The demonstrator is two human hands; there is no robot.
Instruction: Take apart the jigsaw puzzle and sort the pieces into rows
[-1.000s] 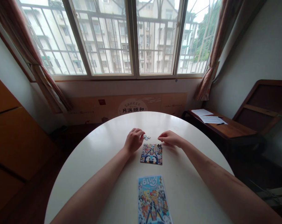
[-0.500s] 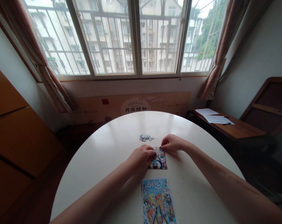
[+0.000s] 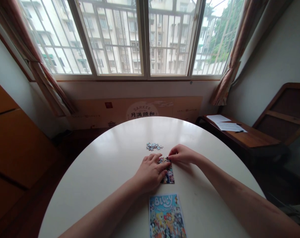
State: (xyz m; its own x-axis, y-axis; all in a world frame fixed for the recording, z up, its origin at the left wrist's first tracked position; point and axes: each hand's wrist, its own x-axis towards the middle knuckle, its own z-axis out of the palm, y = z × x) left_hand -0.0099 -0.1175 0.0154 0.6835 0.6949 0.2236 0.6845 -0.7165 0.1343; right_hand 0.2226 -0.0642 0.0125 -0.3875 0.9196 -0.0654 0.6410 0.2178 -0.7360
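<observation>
- Puzzle [image 3: 170, 178] on the table [image 3: 95, 168], its left part hidden under the left hand [image 3: 150, 170], grip spread apart; the visible part is multicoloured.
- Right hand [image 3: 184, 154], at the far right corner: grip together, any held piece indistinct.
- Cover sheet [image 3: 166, 216]: near end cut off.

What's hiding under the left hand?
The left hand lies over part of a jigsaw puzzle. Its right side peeks out, with lots of colourful bits of picture. The part beneath the palm and fingers is covered, so I can't tell what it shows.
</observation>
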